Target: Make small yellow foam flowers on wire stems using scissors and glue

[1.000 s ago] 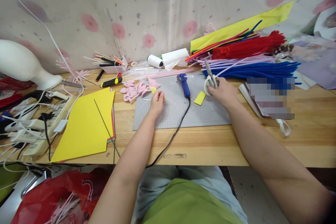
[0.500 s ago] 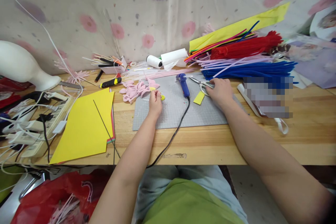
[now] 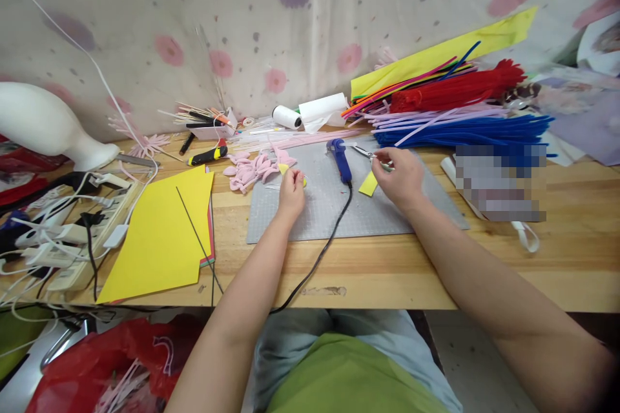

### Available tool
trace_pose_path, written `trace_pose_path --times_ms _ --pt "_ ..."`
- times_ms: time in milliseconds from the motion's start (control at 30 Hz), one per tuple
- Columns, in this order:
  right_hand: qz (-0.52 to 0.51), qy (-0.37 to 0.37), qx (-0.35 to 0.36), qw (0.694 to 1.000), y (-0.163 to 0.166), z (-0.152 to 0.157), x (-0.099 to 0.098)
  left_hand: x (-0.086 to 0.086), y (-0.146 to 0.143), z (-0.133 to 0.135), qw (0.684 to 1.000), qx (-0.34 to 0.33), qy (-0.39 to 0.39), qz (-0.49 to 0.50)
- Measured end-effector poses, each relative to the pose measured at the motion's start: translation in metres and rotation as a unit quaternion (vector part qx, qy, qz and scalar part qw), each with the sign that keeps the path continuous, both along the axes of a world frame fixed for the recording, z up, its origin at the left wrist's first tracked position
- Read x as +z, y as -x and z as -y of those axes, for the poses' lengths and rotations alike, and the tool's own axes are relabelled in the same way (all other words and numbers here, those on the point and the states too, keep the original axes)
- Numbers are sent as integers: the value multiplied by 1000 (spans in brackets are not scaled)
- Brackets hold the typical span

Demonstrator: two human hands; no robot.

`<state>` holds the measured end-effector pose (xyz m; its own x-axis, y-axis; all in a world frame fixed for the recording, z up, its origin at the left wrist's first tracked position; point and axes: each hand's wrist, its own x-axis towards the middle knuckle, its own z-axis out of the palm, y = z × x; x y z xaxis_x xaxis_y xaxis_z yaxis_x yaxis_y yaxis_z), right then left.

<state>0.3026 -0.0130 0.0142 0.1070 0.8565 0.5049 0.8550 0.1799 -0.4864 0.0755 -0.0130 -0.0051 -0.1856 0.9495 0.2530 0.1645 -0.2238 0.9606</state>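
My left hand point(image 3: 292, 192) is closed in a pinch around a small yellow piece point(image 3: 283, 168). Its material is unclear, and most of it is hidden by my fingers. Just left of that hand lies a heap of pink fuzzy petal shapes point(image 3: 252, 169). My right hand point(image 3: 400, 175) has its fingers curled over the handles of the scissors point(image 3: 362, 151), whose blades point to the back left on the grey cutting mat point(image 3: 320, 222). A yellow strip point(image 3: 369, 185) lies beside my right fingers. Between the hands rests a blue glue gun point(image 3: 341, 162).
The glue gun's black cord point(image 3: 323, 245) runs over the front edge. Yellow sheets point(image 3: 159, 239) and a power strip point(image 3: 77, 264) lie left. A utility knife point(image 3: 207, 154) is at the back. Blue pipe cleaners point(image 3: 465, 132), red pipe cleaners point(image 3: 455, 90) and white rolls point(image 3: 322, 106) line the back.
My right hand has shifted slightly left over the scissors handles, its fingers more curled. The left hand keeps its pinch on the yellow piece. The view has shifted slightly.
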Motion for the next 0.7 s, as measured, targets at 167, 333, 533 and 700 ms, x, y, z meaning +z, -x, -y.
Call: trace_pose_path --times_ms 167,333,533,700 --pt "-103 56 157 981 35 14 11 4 -4 0 997 -62 25 29" --pt "-190 234 295 907 73 1 2 10 -5 -2 997 -71 34 -6" --pt "-116 255 231 932 82 -5 3 10 3 -11 989 -70 -1 -129" --pt "7 207 181 962 82 5 5 14 13 -35 955 -130 -5 -267"
